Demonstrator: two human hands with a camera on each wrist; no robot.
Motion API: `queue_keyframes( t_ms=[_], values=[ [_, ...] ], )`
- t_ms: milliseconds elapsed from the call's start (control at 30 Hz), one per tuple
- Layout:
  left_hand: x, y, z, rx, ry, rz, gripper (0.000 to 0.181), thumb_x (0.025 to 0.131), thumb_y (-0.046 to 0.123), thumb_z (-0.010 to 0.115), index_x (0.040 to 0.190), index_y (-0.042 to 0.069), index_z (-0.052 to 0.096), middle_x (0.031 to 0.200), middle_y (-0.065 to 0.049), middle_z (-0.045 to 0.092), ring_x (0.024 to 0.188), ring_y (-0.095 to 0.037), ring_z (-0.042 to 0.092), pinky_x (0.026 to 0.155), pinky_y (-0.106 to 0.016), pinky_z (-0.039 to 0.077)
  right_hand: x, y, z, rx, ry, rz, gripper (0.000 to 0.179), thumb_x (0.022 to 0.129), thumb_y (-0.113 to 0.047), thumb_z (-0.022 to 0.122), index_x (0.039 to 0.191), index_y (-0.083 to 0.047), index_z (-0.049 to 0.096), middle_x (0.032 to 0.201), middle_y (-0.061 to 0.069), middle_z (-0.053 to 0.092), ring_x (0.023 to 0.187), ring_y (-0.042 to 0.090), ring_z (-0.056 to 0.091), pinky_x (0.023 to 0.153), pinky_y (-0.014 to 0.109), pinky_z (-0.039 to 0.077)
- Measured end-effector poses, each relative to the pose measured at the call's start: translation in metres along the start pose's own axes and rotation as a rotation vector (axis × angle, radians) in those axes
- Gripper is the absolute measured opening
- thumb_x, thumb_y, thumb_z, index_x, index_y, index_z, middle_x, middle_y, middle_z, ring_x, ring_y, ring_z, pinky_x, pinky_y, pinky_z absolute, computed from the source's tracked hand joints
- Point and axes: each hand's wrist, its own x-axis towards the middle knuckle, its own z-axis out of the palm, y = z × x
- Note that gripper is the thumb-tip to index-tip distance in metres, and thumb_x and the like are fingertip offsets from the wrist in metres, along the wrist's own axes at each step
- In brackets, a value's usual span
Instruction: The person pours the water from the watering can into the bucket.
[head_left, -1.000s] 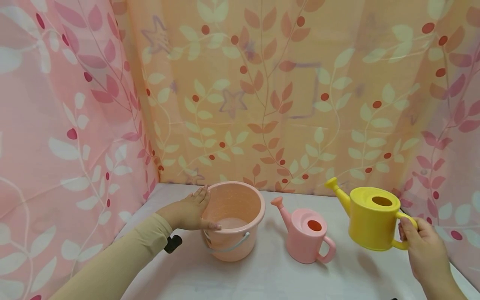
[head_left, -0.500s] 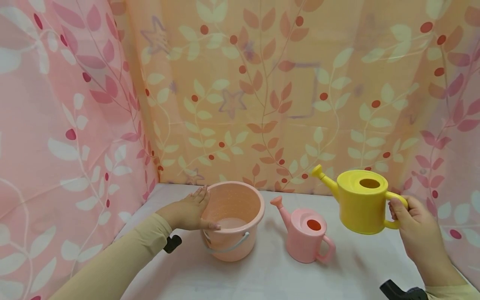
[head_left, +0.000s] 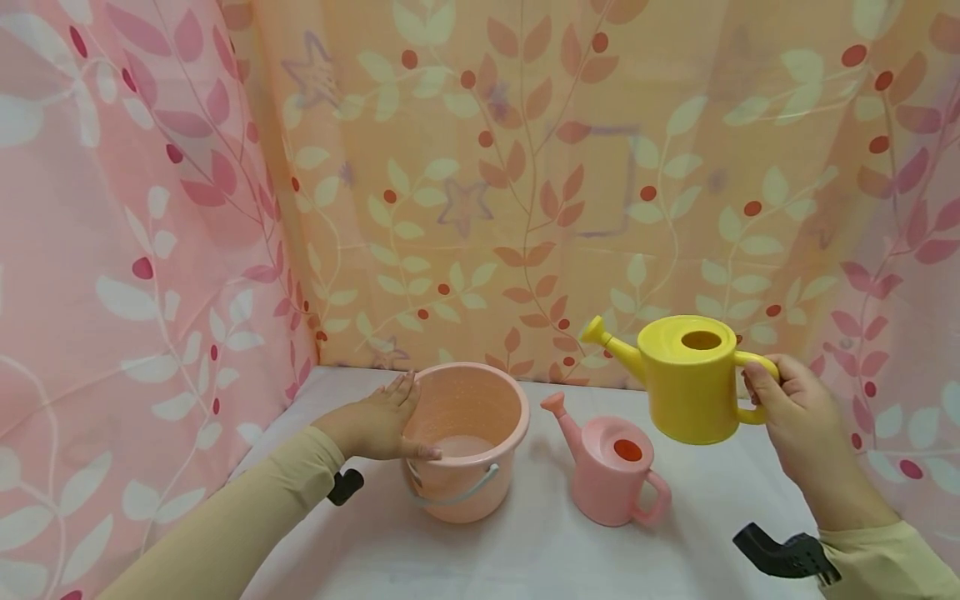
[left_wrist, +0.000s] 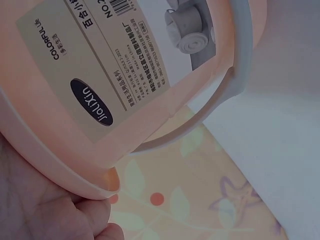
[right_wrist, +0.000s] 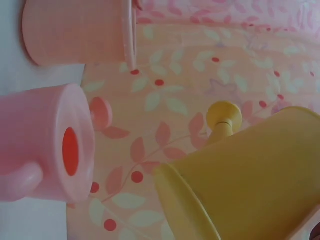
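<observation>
Head view: the right hand (head_left: 802, 408) curls round the handle (head_left: 756, 361) of the yellow can (head_left: 692, 387), upright above the bench (head_left: 570, 567). Fingers fairly straight, the left hand (head_left: 373, 425) rests on the bucket (head_left: 465, 400), beside the pink can (head_left: 609, 487).

A pink watering can (head_left: 607, 479) stands on a table (head_left: 540, 554) before leafy, probably fabric, hangings (head_left: 525, 200).
</observation>
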Motion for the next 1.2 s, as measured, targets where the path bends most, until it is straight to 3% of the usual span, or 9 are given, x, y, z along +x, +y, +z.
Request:
queue_keyframes(
  t_ms=[300,600,900,1200],
  values=[
    [0.000,0.000,0.000,0.004,-0.002,-0.004,0.116,0.072,0.081,0.040,0.143,-0.006,0.013,0.150,-0.024,0.003,0.139,-0.031,0.004,0.110,-0.047,0.014,0.006,-0.014,0.008,0.025,-0.029,-0.029,0.035,0.097,-0.031,0.041,0.104,0.003,0.048,0.087,0.004,0.044,0.076,0.014,0.042,0.062,0.011,0.042],
    [-0.001,0.001,-0.001,-0.002,-0.003,-0.002,0.117,0.071,0.082,0.039,0.143,-0.007,0.012,0.150,-0.024,0.003,0.139,-0.031,0.004,0.110,-0.047,0.014,0.010,-0.022,0.023,0.143,-0.068,-0.145,0.020,0.096,-0.020,0.045,0.094,-0.001,0.051,0.085,-0.002,0.048,0.076,0.010,0.045,0.063,0.012,0.043],
    [0.000,0.001,-0.001,-0.010,-0.002,-0.012,0.113,0.074,0.077,0.043,0.143,-0.006,0.012,0.150,-0.023,0.002,0.139,-0.031,0.004,0.110,-0.048,0.013,0.008,-0.033,0.036,0.130,-0.148,-0.124,0.026,0.096,-0.026,0.045,0.097,-0.001,0.049,0.076,0.002,0.046,0.073,0.014,0.045,0.060,0.018,0.044],
    [0.000,0.000,0.000,0.003,-0.001,0.000,0.116,0.071,0.081,0.040,0.143,-0.006,0.013,0.150,-0.024,0.003,0.139,-0.031,0.004,0.110,-0.047,0.014,0.010,-0.049,0.042,0.081,-0.225,-0.169,0.028,0.097,-0.027,0.044,0.094,0.001,0.050,0.077,0.009,0.041,0.073,0.019,0.041,0.057,0.025,0.044]
  ],
)
